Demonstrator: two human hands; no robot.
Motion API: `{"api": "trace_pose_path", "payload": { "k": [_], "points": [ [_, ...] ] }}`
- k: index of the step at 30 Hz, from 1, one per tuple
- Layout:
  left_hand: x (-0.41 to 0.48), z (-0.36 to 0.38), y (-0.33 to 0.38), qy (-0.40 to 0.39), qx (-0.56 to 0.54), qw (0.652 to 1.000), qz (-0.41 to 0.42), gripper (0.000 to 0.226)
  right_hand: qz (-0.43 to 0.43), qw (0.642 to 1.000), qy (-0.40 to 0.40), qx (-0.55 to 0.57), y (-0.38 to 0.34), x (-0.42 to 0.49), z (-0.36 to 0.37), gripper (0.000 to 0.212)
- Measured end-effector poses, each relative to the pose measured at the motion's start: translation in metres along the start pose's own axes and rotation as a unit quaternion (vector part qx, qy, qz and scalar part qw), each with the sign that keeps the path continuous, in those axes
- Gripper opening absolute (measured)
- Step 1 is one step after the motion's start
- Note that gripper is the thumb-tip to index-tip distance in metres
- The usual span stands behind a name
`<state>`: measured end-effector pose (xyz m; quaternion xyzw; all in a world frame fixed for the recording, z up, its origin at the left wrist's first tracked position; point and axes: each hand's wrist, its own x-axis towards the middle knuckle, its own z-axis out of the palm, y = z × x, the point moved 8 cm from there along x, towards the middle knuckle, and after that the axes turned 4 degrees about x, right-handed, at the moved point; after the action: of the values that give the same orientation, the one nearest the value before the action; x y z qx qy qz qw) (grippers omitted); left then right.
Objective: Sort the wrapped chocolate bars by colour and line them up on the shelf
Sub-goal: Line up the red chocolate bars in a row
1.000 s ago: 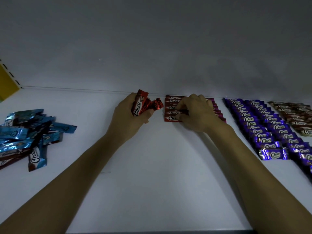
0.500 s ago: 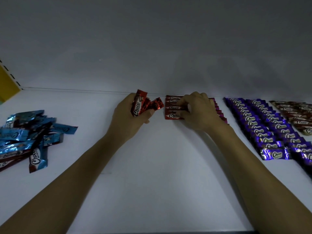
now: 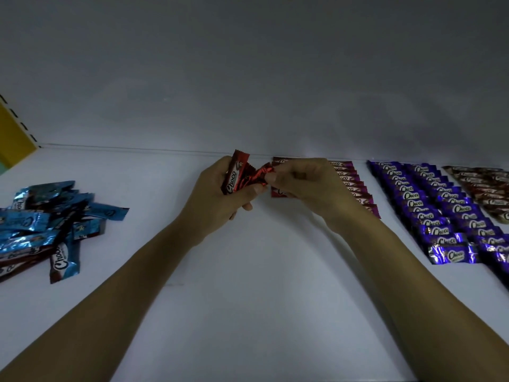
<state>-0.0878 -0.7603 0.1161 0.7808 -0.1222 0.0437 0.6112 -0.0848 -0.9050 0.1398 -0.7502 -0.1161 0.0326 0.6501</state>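
The white shelf (image 3: 248,312) carries two lined-up rows of purple bars (image 3: 429,205) on its right, with a row of brown bars (image 3: 484,186) just beyond them. On its left lies a loose heap of blue bars (image 3: 46,224). At the back middle sits a short row of red bars (image 3: 278,192). The left hand (image 3: 217,199) grips a bunch of red bars (image 3: 234,177), and the right hand (image 3: 305,183) pinches the end of one bar in that bunch.

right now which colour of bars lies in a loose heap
The blue bars, far left: jumbled and overlapping; the red row, purple rows and brown row are neatly lined.
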Motion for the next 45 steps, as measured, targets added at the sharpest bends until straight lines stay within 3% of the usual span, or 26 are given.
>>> {"api": "trace_pose_path", "payload": {
  "k": [7, 11, 14, 16, 19, 22, 27, 31, 35, 42, 44, 45],
  "points": [
    [0.003, -0.032, -0.011, 0.143, -0.057, 0.987, -0.048, 0.01, 0.042, 0.996, 0.049, 0.055, 0.002, -0.001, -0.017, 0.013],
    [0.002, -0.035, -0.012, 0.165, -0.062, 0.983, -0.05, 0.012, 0.066, 0.991, 0.036, 0.111, 0.006, 0.0, -0.011, 0.016],
    [0.004, -0.033, -0.013, 0.156, -0.026, 0.987, -0.041, 0.016, 0.074, 0.991, 0.043, 0.106, 0.005, 0.0, -0.01, 0.018],
    [0.005, -0.032, -0.014, 0.143, 0.03, 0.989, -0.031, 0.017, 0.058, 0.995, 0.038, 0.075, 0.005, -0.001, -0.007, 0.002],
    [0.005, -0.028, -0.013, 0.131, 0.063, 0.989, -0.025, 0.017, 0.044, 0.996, 0.028, 0.067, 0.01, 0.001, -0.002, 0.021],
    [0.003, -0.026, -0.004, 0.119, 0.039, 0.992, -0.01, 0.017, 0.033, 0.995, 0.032, 0.086, 0.009, 0.003, -0.004, 0.024],
    [-0.004, 0.004, 0.012, -0.039, 0.0, 0.999, 0.019, 0.023, 0.023, 0.984, 0.023, 0.177, 0.008, 0.002, 0.003, 0.028],
    [-0.002, 0.0, 0.005, -0.001, -0.019, 1.0, -0.013, 0.023, 0.042, 0.974, 0.022, 0.223, 0.009, 0.001, 0.006, 0.024],
    [0.003, -0.018, -0.013, 0.076, -0.021, 0.994, -0.07, 0.017, 0.045, 0.978, 0.063, 0.195, 0.01, 0.003, -0.011, 0.03],
    [0.005, -0.017, -0.016, 0.078, -0.006, 0.995, -0.064, 0.017, 0.048, 0.978, 0.063, 0.194, 0.004, 0.002, -0.022, 0.022],
    [0.005, -0.016, -0.016, 0.076, -0.009, 0.995, -0.063, 0.016, 0.025, 0.994, 0.064, 0.091, 0.003, 0.004, -0.029, 0.022],
    [0.005, -0.016, -0.016, 0.076, -0.009, 0.995, -0.062, 0.016, -0.002, 0.997, 0.073, -0.015, 0.0, 0.005, -0.035, 0.022]
  ]
}}
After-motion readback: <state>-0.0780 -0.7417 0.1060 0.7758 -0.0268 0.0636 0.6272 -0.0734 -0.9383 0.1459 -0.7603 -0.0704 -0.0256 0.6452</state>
